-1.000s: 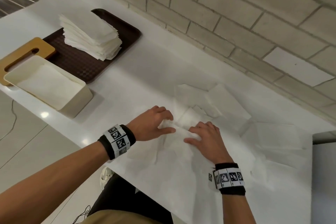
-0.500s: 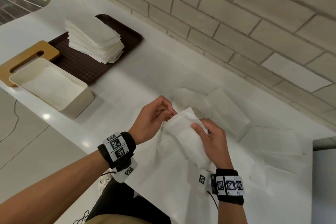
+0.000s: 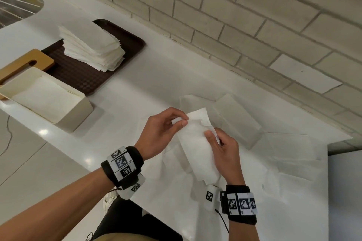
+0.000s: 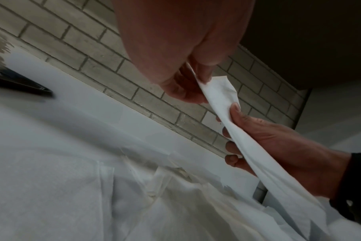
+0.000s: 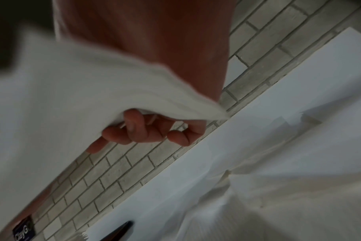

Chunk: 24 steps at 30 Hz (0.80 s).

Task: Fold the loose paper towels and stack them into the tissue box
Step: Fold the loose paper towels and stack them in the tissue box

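A white paper towel hangs lengthwise above the counter, held by both hands. My left hand pinches its upper left corner between thumb and forefinger, as the left wrist view shows at the towel. My right hand grips the right edge, thumb on top and fingers curled behind the sheet. The cream tissue box stands open at the left with folded towels inside. Several loose towels lie spread on the counter under and beyond my hands.
A brown tray at the back left carries a tall stack of folded towels. The wooden lid lies behind the box. A brick wall runs along the counter's far edge. The counter ends at the right by a grey surface.
Both hands have lifted one towel off the pile on the counter and hold it up; the left hand has shifted to pinch its upper corner.
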Tool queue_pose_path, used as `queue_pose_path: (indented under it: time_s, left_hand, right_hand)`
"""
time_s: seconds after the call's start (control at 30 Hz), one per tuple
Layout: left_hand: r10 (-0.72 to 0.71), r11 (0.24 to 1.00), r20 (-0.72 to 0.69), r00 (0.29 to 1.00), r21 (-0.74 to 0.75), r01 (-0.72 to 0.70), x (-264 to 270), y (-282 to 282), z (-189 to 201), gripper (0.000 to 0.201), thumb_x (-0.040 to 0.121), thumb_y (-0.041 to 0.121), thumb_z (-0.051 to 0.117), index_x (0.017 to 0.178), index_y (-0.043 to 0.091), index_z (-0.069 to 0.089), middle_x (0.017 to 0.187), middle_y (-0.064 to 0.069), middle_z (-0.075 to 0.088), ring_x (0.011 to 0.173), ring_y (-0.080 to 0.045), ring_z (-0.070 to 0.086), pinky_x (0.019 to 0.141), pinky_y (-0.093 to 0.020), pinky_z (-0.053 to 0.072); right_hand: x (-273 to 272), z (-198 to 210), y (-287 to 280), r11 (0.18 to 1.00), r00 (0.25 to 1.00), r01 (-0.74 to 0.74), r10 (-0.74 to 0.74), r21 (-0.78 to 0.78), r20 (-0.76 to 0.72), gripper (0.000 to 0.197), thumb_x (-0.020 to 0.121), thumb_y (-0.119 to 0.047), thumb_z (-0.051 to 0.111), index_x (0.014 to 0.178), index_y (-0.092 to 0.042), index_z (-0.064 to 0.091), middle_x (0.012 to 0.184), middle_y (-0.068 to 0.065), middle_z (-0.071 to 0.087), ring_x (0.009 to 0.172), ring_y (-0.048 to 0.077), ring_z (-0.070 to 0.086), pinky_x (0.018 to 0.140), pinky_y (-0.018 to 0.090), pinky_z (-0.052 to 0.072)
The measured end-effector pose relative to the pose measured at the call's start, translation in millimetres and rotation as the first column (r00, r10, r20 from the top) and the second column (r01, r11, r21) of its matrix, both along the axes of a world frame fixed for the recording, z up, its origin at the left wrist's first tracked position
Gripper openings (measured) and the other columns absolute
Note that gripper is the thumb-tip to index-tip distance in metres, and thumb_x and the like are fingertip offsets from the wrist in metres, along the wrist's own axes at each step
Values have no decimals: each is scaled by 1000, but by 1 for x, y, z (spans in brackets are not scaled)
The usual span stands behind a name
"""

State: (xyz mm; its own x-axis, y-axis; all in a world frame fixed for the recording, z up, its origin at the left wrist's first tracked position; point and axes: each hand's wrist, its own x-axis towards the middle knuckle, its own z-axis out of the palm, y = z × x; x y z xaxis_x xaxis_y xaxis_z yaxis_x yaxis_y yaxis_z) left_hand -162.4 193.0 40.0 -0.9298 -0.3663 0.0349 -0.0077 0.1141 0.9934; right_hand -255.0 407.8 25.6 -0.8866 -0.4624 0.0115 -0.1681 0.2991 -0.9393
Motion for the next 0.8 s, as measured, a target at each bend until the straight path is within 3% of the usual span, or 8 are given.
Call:
queue_pose_path:
  time_s: [0.13,0.23,0.3,0.37,0.43,0.57,0.63,0.8]
  left_hand:
    - [-20,999,37,999,-38,22,-1,1,4,12,94,26,83,103,21,77,97,14,77,86,-9,73,85,-28,60]
    - [-24,983,-14,1000,-180,21,0,-3,9,12,98,29,78,102,18,76,92,14,75,83,-13,72,89,-28,61]
    - [-47,957,-64,997,-290,27,1,-7,17,15,102,31,73,100,16,75,85,8,73,78,-16,69,86,-27,60]
    - [-96,908,-115,989,-417,40,4,-11,26,18,106,30,69,100,14,72,82,5,71,75,-19,67,82,-28,59]
    - [-126,856,-139,982,-516,37,7,-17,32,21,108,33,65,103,14,70,83,6,72,74,-20,69,78,-30,57]
    - [-82,827,-162,983,-561,-24,14,-30,36,23,110,35,58,104,13,64,80,10,68,70,-13,66,70,-32,55]
    - [-25,853,-174,984,-517,-70,17,-36,37,18,110,31,60,103,16,62,79,13,66,71,-8,65,72,-34,58]
    - [108,888,-172,979,-427,-173,26,-59,23,14,99,22,78,93,10,74,107,0,71,88,-20,72,78,-27,60]
  right_hand:
    - [6,0,-1,999,999,38,-37,-35,27,23,109,-40,62,102,-24,78,87,-6,74,80,11,66,72,35,51]
    - [12,6,-9,992,998,64,-62,-112,22,19,107,-37,61,124,-32,69,111,-17,75,103,6,71,83,30,55]
    - [19,9,-15,979,998,63,-63,-194,5,36,104,-28,65,137,-35,54,129,-27,66,119,5,67,90,24,56]
    - [27,11,-22,957,998,58,-53,-285,25,41,99,-17,68,130,-32,44,126,-34,61,109,-2,66,84,19,55]
    - [33,10,-28,942,998,40,-22,-334,57,43,98,-11,71,123,-35,44,126,-23,62,100,8,69,82,24,57]
    - [41,10,-41,966,999,-26,32,-256,22,28,99,-16,79,113,-28,58,111,-3,63,103,30,65,94,55,56]
    - [49,8,-48,972,996,-51,67,-228,65,24,98,-14,81,107,-22,60,106,-3,65,102,27,67,94,54,55]
    - [73,-4,-63,976,973,-172,190,-133,132,12,101,-21,78,103,-21,66,95,-7,69,62,18,45,65,37,42]
